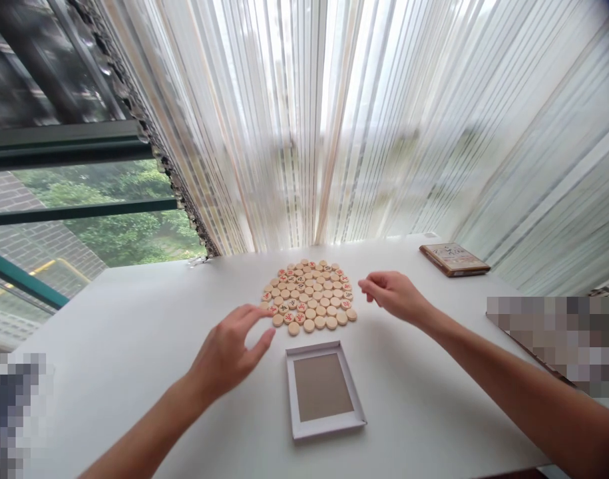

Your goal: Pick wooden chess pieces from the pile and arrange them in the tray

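Several round wooden game pieces (310,294) with red and dark characters lie flat in a tight cluster on the white table (134,332). My left hand (229,349) hovers at the cluster's left edge, fingers apart and reaching toward the nearest pieces, holding nothing. At the cluster's right edge my right hand (391,295) has its fingers curled together in a loose pinch; nothing shows between them. In front of the pieces, between my arms, lies a shallow white box tray (323,388) with a brown cardboard bottom.
A brown flat box lid (454,259) lies at the table's far right corner. Sheer striped curtains (359,120) hang behind the table, with a window (84,213) to the left. Blurred patches sit at the right edge and the lower left.
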